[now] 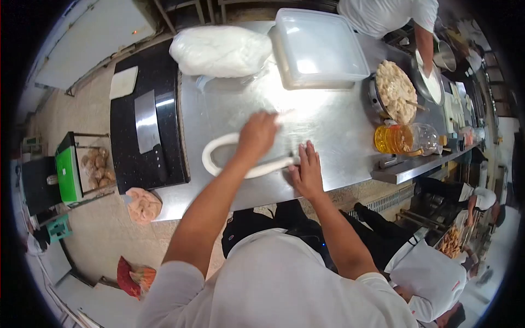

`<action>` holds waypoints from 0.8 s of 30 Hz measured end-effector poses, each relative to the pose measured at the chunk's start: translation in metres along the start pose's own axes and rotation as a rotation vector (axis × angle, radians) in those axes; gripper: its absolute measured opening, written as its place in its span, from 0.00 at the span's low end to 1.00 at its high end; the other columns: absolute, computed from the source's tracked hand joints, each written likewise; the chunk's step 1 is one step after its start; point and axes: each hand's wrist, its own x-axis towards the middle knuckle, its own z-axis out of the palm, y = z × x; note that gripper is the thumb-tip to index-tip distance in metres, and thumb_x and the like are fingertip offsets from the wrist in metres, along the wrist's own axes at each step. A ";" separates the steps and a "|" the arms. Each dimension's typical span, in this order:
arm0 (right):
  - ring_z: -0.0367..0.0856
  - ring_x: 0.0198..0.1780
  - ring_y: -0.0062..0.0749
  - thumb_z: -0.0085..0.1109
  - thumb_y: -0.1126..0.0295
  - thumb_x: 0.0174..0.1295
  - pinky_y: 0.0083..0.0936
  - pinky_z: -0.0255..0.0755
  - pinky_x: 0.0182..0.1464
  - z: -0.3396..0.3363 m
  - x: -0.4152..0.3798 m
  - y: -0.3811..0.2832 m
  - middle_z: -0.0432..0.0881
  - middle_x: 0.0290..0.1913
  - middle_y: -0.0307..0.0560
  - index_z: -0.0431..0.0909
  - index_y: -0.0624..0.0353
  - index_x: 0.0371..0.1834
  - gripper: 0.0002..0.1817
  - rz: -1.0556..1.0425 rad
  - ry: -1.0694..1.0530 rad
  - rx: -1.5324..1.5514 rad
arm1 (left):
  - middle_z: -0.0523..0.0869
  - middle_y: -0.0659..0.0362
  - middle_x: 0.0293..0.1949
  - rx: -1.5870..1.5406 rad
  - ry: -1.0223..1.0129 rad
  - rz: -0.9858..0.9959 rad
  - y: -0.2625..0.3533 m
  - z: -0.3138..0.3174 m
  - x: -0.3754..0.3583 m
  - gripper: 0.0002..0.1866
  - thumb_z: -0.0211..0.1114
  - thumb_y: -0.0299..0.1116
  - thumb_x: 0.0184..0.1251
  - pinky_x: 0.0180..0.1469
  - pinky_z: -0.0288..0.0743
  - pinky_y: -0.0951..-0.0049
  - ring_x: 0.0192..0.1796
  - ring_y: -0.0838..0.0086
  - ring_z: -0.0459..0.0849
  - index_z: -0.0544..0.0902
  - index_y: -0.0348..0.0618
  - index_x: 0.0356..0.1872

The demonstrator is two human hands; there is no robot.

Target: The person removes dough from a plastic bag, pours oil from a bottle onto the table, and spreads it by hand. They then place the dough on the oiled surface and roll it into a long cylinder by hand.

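A long white dough rope [209,156] lies in a U-shaped loop on the steel table [333,117]. My left hand [258,138], slightly blurred, is curled over the loop's upper length; a pale, smeared bit shows past its fingers. Beneath my left forearm, part of the rope is hidden. My right hand [308,172] rests flat at the rope's lower end, fingers stretched out and touching the dough and the steel.
Behind stand a plastic-wrapped white bundle [221,52] and a lidded clear box [320,49]. A cleaver [146,123] lies on the black slab at left. Right are a dough-filled bowl [395,90] and oil bottle [396,139]. Co-workers [429,276] stand nearby.
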 end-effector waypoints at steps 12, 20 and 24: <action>0.48 0.85 0.53 0.49 0.45 0.72 0.63 0.41 0.80 0.011 0.071 -0.007 0.57 0.83 0.57 0.61 0.60 0.79 0.40 -0.150 -0.220 -0.175 | 0.67 0.51 0.78 0.608 -0.205 -0.160 -0.003 0.021 -0.027 0.33 0.52 0.56 0.76 0.78 0.45 0.32 0.80 0.47 0.60 0.72 0.49 0.75; 0.52 0.84 0.52 0.54 0.47 0.71 0.64 0.42 0.80 -0.014 -0.009 0.011 0.57 0.82 0.57 0.60 0.62 0.80 0.41 -0.258 -0.308 -0.050 | 0.64 0.50 0.80 0.509 -0.328 -0.285 0.029 -0.010 -0.130 0.37 0.51 0.60 0.76 0.79 0.43 0.33 0.82 0.49 0.57 0.67 0.51 0.79; 0.52 0.84 0.53 0.55 0.47 0.70 0.65 0.43 0.79 -0.017 -0.003 0.020 0.57 0.83 0.56 0.60 0.59 0.80 0.41 -0.283 -0.364 -0.087 | 0.61 0.51 0.81 0.561 -0.372 -0.325 0.026 -0.023 -0.136 0.40 0.51 0.64 0.75 0.80 0.40 0.35 0.83 0.50 0.54 0.65 0.52 0.80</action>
